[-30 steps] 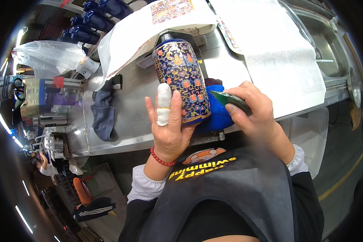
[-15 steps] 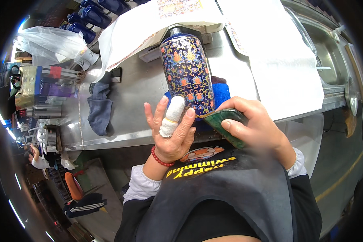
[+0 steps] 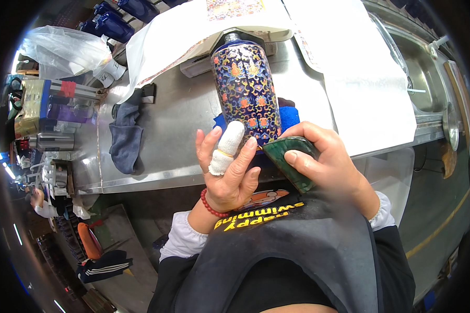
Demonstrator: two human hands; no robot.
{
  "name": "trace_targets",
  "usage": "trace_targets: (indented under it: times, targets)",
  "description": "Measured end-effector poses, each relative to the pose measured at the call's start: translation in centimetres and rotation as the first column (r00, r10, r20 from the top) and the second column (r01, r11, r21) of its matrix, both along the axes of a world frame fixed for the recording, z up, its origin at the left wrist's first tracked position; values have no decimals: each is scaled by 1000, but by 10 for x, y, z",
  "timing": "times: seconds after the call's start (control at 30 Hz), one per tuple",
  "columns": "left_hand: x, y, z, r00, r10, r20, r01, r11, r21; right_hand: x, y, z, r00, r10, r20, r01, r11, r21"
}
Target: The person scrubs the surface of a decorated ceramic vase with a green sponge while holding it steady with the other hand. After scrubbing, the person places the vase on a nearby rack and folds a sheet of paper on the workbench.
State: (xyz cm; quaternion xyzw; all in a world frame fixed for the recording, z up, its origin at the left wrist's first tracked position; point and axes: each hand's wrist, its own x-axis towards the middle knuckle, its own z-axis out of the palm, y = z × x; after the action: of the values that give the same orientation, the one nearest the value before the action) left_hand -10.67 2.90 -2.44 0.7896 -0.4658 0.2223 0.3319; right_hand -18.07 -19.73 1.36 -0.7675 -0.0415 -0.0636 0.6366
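Green scraper [image 3: 283,163] has moved to the bottle's [image 3: 248,86] base, right fingers [image 3: 308,130] pinching it, left fingers [image 3: 241,160] spread, empty.

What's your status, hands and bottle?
Left hand open by patterned bottle. Right hand gripping green scraper, corner at bottle's near end. Bottle over blue cloth; left hand partly hides it.

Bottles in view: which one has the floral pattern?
The central bottle, its neck pointing away from the person: colourful flowers cover its dark blue body, whereas the visible bottles at upper left look plain blue.
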Motion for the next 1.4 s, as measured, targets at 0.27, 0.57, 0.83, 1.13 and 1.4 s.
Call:
trace_targets:
  times: [0.27,0.57,0.83,1.13,1.4]
  targets:
    - [-5,-1,-4,999,33,28,-34,999,35,-4,6,2,987,10,-159,10,992,123]
    - [-7,-3,-7,999,50,20,-51,999,17,-11,3,5,977,6,-212,15,995,95]
    - [-7,-3,-7,999,47,21,-47,999,21,-6,12,1,999,-39,-35,42,996,73]
    - [-8,-3,-7,999,38,22,-39,999,26,-9,10,7,995,-31,-95,40,995,95]
    - [-7,-2,-1,999,16,30,-17,998,53,-10,-1,1,983,-178,-52,184,969,165]
